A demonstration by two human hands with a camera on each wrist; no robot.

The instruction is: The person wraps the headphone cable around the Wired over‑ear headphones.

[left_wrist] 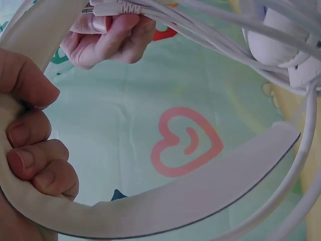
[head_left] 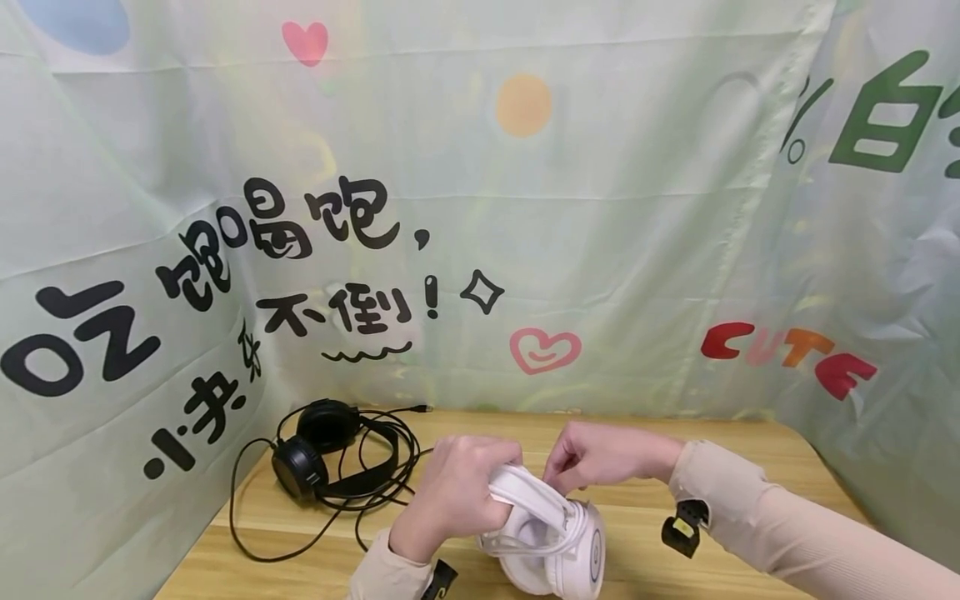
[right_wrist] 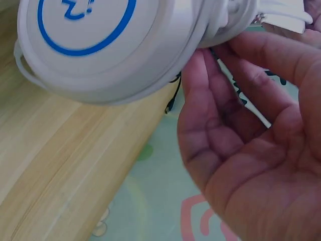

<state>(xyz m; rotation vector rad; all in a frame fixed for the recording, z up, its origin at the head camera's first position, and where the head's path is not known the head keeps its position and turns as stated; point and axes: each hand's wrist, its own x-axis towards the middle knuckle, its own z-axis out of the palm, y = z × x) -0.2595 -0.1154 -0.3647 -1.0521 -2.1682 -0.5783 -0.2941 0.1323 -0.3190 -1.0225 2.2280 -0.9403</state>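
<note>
White over-ear headphones (head_left: 585, 554) with a blue ring on the earcup are held just over the front of the table. My left hand (head_left: 461, 483) grips their headband, its fingers curled around the band in the left wrist view. Behind the earcup is my right hand (head_left: 603, 454). In the left wrist view its fingertips pinch the white cable near a plug (left_wrist: 108, 9). Strands of that white cable (left_wrist: 200, 36) run in a bundle toward the earcup and loop around the headphones. The earcup (right_wrist: 100, 75) covers part of the fingertips in the right wrist view.
Black headphones (head_left: 300, 471) lie at the back left of the wooden table (head_left: 675, 550), their black cable coiled around them. One black plug (head_left: 423, 408) reaches toward the back edge. Printed cloth (head_left: 600, 250) hangs behind and along both sides.
</note>
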